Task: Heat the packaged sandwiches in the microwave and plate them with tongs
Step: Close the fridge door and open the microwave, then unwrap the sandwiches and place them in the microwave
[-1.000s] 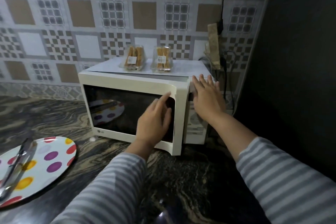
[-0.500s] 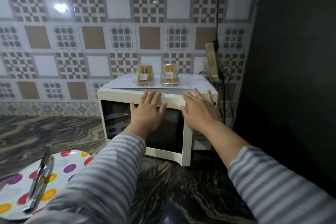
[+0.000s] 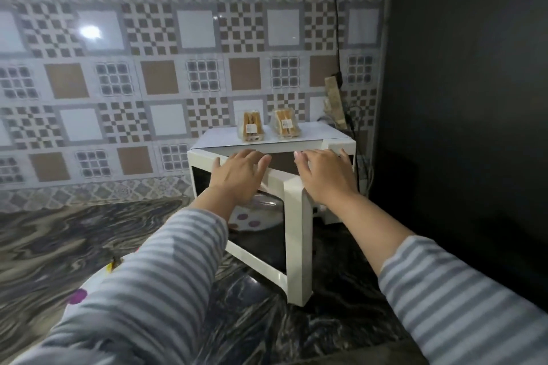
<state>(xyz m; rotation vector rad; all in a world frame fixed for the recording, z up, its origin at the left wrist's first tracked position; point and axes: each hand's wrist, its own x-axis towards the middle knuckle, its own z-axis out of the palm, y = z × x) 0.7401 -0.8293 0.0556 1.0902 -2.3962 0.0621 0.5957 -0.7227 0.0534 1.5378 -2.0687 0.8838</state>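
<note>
1. Fingers [image 3: 252, 158] of the left hand [image 3: 237, 178] are lying spread and flat over the top edge of the microwave door [image 3: 293, 231], gripping nothing.
2. Fingers of the right hand [image 3: 324, 176] are likewise reaching forward, splayed and empty, just past the door's free edge and in front of the microwave [image 3: 338, 144] opening; whether they are touching the casing cannot be told.
3. Both striped sleeves [image 3: 462, 299] are stretching in from the bottom of the view, the left one covering most of a spotted plate [image 3: 77, 296] sitting on the dark marbled table [image 3: 59, 246].
4. The door is standing partly open, swung out toward the camera, its dark glass reflecting the spotted plate.
5. Two packaged sandwiches, the left sandwich pack [image 3: 251, 127] and the right sandwich pack [image 3: 285, 124], are standing side by side on top of the microwave, near its back edge and apart from both hands.
6. Patterned wall tiles [image 3: 148, 74] are running behind, and a black cable [image 3: 336, 24] is hanging down beside a dark panel [image 3: 462, 83] at the right.
</note>
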